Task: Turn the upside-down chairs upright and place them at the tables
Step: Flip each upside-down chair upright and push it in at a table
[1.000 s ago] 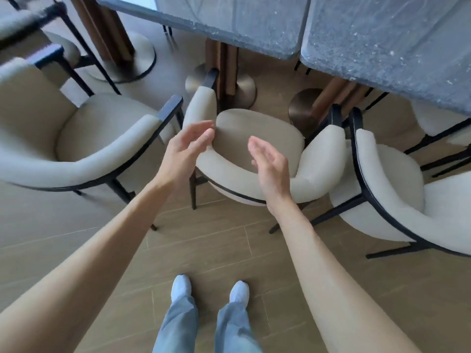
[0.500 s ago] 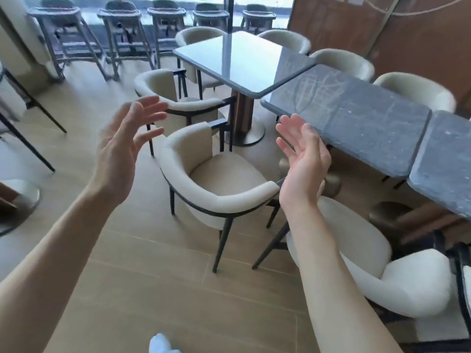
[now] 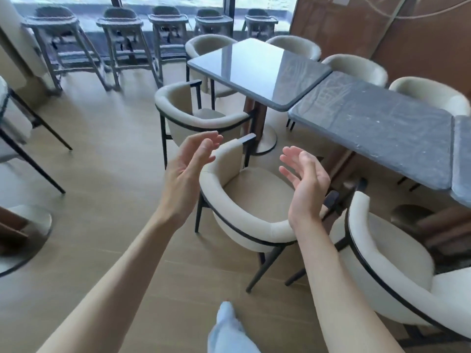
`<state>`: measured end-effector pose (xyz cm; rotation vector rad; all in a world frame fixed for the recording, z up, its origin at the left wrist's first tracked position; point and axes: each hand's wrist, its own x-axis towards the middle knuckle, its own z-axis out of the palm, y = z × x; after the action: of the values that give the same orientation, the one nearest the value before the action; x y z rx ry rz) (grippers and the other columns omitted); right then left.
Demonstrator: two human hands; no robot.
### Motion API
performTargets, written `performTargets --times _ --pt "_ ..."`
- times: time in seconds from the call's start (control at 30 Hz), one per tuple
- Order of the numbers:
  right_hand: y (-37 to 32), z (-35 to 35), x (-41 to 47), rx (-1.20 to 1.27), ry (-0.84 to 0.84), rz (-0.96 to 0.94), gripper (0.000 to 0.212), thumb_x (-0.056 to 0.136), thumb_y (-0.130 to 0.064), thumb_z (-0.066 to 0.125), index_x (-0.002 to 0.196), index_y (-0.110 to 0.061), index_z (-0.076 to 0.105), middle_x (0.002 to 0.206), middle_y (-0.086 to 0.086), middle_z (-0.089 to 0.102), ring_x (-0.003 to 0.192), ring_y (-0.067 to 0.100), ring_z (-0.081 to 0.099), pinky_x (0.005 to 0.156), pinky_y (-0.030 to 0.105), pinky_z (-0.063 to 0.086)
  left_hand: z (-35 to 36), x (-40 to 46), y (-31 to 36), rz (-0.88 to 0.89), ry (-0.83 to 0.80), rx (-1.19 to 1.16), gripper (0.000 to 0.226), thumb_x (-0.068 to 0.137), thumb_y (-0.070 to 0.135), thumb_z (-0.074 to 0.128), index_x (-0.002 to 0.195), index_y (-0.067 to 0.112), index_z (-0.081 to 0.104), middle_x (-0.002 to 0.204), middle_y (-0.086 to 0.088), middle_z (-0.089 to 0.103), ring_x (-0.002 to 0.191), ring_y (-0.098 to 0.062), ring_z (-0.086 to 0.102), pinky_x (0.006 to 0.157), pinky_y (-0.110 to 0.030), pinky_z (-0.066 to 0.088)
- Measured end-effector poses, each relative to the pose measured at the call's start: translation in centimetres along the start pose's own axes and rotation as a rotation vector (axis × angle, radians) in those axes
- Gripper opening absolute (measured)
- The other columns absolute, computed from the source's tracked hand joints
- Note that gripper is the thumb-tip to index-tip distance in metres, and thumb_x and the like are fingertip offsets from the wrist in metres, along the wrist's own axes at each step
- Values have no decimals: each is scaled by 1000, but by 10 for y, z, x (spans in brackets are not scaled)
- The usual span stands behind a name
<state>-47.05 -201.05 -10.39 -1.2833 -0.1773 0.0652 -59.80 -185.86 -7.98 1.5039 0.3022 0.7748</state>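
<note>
We are looking down on a dining room: wood floor (image 3: 102, 200), a row of grey tables (image 3: 369, 128) running right of centre, the far table (image 3: 257, 70) glossy, and cream armchairs ringing them. Every chair we are seeing is standing on its legs, none is upside-down here, so this stretch of the task is looking done, as far as the view goes. Along the window, high chairs (image 3: 122, 34) are lining up; they are not looking like part of the job. At far left, dark legs (image 3: 38, 154) are sticking out at an angle next to a round base (image 3: 23, 238); we cannot tell if that is a flipped chair, it is cut off by the edge. The near chair (image 3: 244, 212) is sitting upright right in front of us, seat facing the tables, close to the table edge but not fully tucked. The right chair (image 3: 382, 263) is standing just beside it, and the next chair (image 3: 191, 115) is standing behind it at the glossy table. Our left hand (image 3: 186, 171) is hovering empty, fingers spread, near the near chair's arm and not touching it as far as we can judge. Our right hand (image 3: 305, 184) is also hovering empty and spread, palm turned in, above the seat. We are holding nothing. What is left is probably nudging this chair in and checking the left side.
</note>
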Motion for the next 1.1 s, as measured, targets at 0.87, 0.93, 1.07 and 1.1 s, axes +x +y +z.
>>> performTargets --times 0.87,0.93,1.07,1.1 --pt "319 38 51 -1603 -372 917 104 85 -19 74 160 -25 3 167 3 0 153 37 -8 104 81 22 -55 206 -384 -138 -1492 1246 97 78 39 82 156 26 26 162 6 24 150 -13 7 106 -57 41" --pt "335 38 51 -1664 -322 904 97 91 -16 69 160 -29 2 168 3 -1 153 39 -12 101 84 23 -52 196 -398 -83 -1532 1323 110 72 44 84 158 29 17 164 5 11 151 -17 0 102 -73 37" --pt "356 38 54 -1769 -278 892 79 95 2 50 157 -34 15 167 1 8 153 41 -13 94 91 15 -54 179 -415 64 -1454 1503 111 71 42 85 157 31 16 162 -1 17 152 -28 8 89 -89 25" --pt "358 35 57 -1785 -276 903 79 94 4 49 155 -34 18 166 1 12 153 41 -12 93 91 15 -52 182 -419 108 -1451 1489 108 67 40 88 156 29 27 159 -3 30 150 -29 18 87 -90 25"
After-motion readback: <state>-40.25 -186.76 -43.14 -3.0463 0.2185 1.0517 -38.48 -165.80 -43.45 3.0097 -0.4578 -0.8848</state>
